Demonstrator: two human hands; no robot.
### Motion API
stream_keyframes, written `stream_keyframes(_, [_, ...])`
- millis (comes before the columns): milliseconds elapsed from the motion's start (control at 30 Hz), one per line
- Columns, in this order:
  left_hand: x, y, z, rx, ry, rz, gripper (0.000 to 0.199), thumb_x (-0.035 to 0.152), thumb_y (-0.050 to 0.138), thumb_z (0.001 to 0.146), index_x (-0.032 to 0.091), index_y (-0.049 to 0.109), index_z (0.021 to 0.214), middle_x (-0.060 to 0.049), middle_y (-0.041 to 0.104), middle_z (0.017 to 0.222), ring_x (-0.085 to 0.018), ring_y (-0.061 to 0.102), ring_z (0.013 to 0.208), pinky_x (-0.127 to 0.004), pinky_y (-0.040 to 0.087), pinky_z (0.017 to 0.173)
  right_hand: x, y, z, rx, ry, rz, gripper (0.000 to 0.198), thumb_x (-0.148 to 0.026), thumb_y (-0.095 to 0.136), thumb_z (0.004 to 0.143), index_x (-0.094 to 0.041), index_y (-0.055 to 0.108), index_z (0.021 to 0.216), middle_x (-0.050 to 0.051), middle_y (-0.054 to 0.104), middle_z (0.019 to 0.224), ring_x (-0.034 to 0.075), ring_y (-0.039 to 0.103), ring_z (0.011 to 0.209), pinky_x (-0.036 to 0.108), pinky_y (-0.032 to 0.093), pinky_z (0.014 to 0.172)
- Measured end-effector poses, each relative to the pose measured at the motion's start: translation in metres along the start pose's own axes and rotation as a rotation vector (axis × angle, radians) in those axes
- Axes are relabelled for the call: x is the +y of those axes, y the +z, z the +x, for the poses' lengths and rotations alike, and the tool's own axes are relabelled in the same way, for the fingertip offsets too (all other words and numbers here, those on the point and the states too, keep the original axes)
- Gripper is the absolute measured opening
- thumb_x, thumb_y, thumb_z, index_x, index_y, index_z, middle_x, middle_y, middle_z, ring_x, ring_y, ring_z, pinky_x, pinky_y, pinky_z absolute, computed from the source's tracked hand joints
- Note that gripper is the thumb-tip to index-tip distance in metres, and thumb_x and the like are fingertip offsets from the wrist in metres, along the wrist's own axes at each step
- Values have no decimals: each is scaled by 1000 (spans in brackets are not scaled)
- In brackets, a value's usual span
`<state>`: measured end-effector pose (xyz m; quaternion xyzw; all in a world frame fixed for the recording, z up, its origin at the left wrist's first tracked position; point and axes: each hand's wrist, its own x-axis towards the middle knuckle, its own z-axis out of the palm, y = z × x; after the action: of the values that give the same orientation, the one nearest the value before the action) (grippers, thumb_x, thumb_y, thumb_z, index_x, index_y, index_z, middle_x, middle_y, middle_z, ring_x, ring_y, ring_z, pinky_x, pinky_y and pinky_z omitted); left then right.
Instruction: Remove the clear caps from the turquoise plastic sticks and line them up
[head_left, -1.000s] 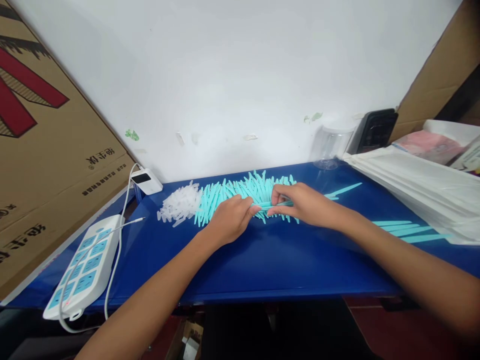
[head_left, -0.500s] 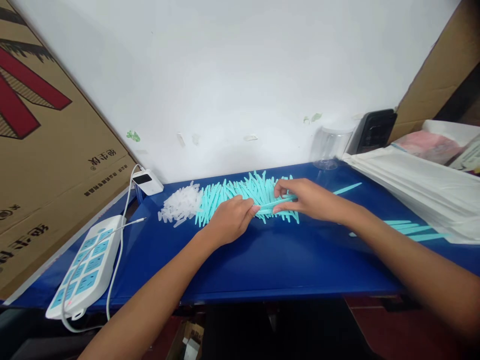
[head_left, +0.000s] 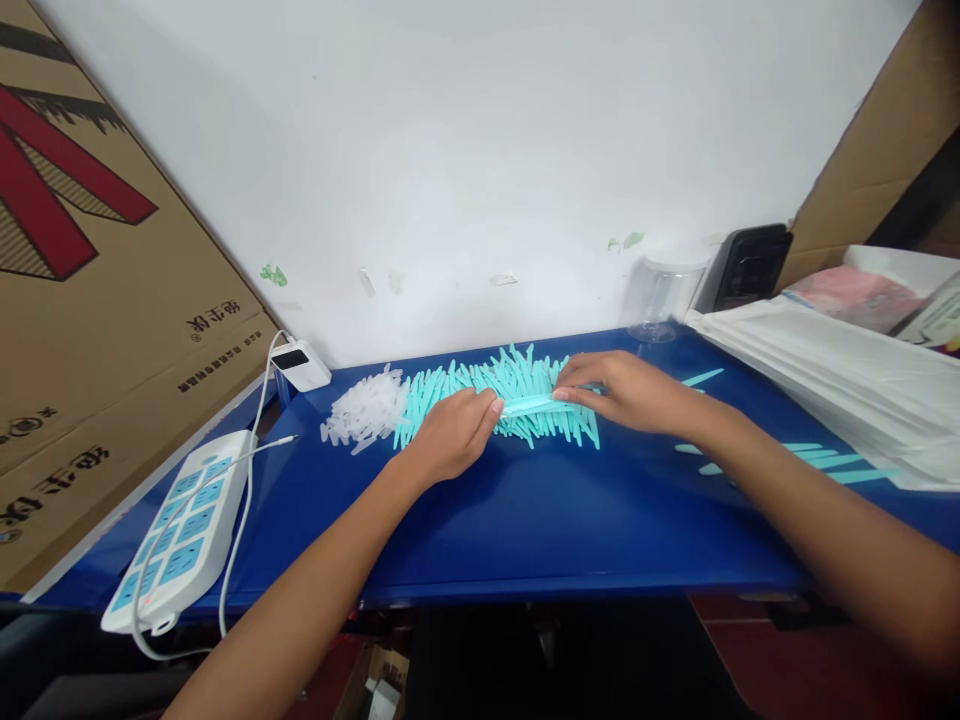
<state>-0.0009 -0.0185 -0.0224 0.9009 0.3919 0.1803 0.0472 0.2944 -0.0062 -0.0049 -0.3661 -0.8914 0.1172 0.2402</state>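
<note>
My left hand point(head_left: 457, 430) is closed, thumb and forefinger pinching the left end of a slim turquoise plastic stick point(head_left: 529, 405). At its right end, my right hand point(head_left: 611, 388) pinches the stick between thumb and fingers. The stick lies nearly level; whether it is one piece or several together I cannot tell. Behind and beneath both hands spreads a pile of similar turquoise sticks point(head_left: 442, 385), partly covered by them. Left of it lies a heap of small translucent white pieces point(head_left: 367, 405). More turquoise sticks point(head_left: 832, 460) lie flat at the right, beyond my right forearm.
A white power strip point(head_left: 184, 530) with a cable and a small white device point(head_left: 301, 365) stand at the left of the blue table point(head_left: 487, 540), beside a big carton point(head_left: 127, 330). At the back right are a clear jar point(head_left: 664, 300), a black object point(head_left: 752, 265) and white packaging point(head_left: 832, 380).
My right hand's fingers have closed from a looser, more spread grip onto the right end of the stick. Both hands have stayed over the pile; the view has shifted slightly.
</note>
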Motion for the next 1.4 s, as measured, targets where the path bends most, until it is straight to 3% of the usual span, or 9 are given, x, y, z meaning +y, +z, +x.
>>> stream_keyframes(167, [3,1,0,-15,12,28,40,40,23,114,23,48,87,-3,51,77,-22,50,73,-37,39,68,-7,-1,0,-40,-43,-48,39,-49,54,107,-23,83,104,10,80,110,29,71,100,43,50,88])
stream_keyframes(433, [14,6,1,-52,109,169,38,36,25,114,22,51,90,-3,53,80,-21,50,74,-36,36,67,-26,-2,-3,-217,-12,48,38,-55,60,104,-24,82,111,6,82,95,23,72,79,32,43,69])
stream_keyframes(667, [20,7,0,-49,232,180,36,32,25,114,20,51,92,-3,54,78,-21,49,75,-36,36,67,-40,3,-8,-249,-17,-170,44,-58,57,104,-20,75,92,7,76,82,25,69,75,31,35,64])
stream_keyframes(1000, [26,5,1,2,353,185,36,29,29,112,19,55,91,-6,62,84,-22,51,78,-39,41,77,-54,15,-12,-332,4,-68,36,-51,47,109,-19,65,109,5,67,78,20,58,62,29,29,58])
stream_keyframes(1100, [23,-4,2,123,328,59,32,41,38,111,16,58,115,-13,68,110,-27,59,102,-44,45,93,-53,11,-11,-356,59,48,37,-52,46,109,-20,62,99,5,66,76,19,57,61,29,32,58])
stream_keyframes(1200, [13,-15,2,307,242,1,49,54,41,108,16,51,138,-18,62,136,-33,54,126,-50,40,108,-45,1,-9,-359,162,204,39,-54,49,107,-21,57,88,4,67,74,19,60,63,29,37,61])
stream_keyframes(1300, [0,-21,2,403,151,20,50,54,38,109,17,51,139,-17,63,134,-32,54,126,-50,40,108,-26,-7,-4,-262,319,206,42,-54,50,106,-21,54,81,5,68,75,19,62,65,31,41,64])
stream_keyframes(1400, [-5,-17,2,408,128,-5,44,50,39,110,17,55,134,-15,67,125,-30,57,119,-48,43,104,-3,-10,1,-163,560,60,44,-51,48,107,-21,51,75,6,67,74,19,59,62,32,40,62])
